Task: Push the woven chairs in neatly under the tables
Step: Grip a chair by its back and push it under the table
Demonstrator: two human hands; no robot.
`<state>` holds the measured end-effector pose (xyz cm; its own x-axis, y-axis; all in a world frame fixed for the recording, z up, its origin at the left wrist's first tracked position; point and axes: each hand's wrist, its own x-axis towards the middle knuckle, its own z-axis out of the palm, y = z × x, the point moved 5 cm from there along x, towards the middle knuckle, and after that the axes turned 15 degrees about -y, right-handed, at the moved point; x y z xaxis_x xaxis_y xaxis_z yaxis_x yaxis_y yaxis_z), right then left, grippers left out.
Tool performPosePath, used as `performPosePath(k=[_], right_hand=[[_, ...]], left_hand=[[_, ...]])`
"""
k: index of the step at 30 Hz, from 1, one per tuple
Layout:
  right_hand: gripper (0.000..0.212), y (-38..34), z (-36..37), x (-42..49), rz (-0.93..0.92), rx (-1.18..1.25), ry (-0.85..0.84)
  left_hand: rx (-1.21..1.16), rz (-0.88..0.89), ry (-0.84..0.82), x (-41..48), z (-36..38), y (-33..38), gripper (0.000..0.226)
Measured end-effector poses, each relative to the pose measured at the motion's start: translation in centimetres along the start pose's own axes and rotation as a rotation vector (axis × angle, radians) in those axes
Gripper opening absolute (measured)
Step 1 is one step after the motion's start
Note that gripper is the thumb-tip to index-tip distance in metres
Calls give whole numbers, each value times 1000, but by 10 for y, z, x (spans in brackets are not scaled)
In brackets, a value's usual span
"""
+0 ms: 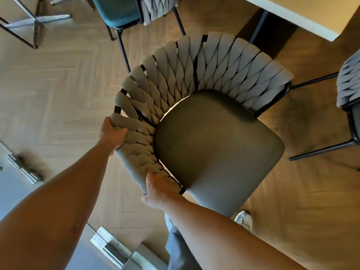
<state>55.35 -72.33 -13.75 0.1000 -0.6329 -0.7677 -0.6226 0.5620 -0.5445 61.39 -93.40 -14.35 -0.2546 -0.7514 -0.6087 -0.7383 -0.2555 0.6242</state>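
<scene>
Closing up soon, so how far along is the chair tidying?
Nothing looks finished. In hand: left hand and right hand grip the grey woven chair, its seat fully clear of the table. Left: pushing it under, then the teal chair.

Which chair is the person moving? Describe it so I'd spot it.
Start at the pale table top right; the woven chair stands just before it. Both the left hand and right hand grip its backrest, and its seat is grey, unlike the teal-seated chair behind.

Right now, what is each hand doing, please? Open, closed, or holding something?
Left hand: closed, gripping the top edge of the woven chair backrest.
Right hand: closed, gripping the end of the same backrest near the seat.
</scene>
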Motion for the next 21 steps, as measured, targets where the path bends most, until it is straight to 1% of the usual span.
performPosePath(k=[5, 10, 15, 21], right_hand=[[49, 39, 2, -16, 21, -48, -13], [61, 82, -1, -39, 49, -110, -39], [62, 125, -14, -73, 31, -145, -75], [71, 169, -32, -106, 61, -226, -125]], left_hand=[[-60, 1, 27, -26, 30, -5, 39], [-177, -21, 33, -56, 65, -10, 42], [-297, -64, 59, -85, 106, -13, 44], [-376, -151, 118, -113, 152, -17, 42]])
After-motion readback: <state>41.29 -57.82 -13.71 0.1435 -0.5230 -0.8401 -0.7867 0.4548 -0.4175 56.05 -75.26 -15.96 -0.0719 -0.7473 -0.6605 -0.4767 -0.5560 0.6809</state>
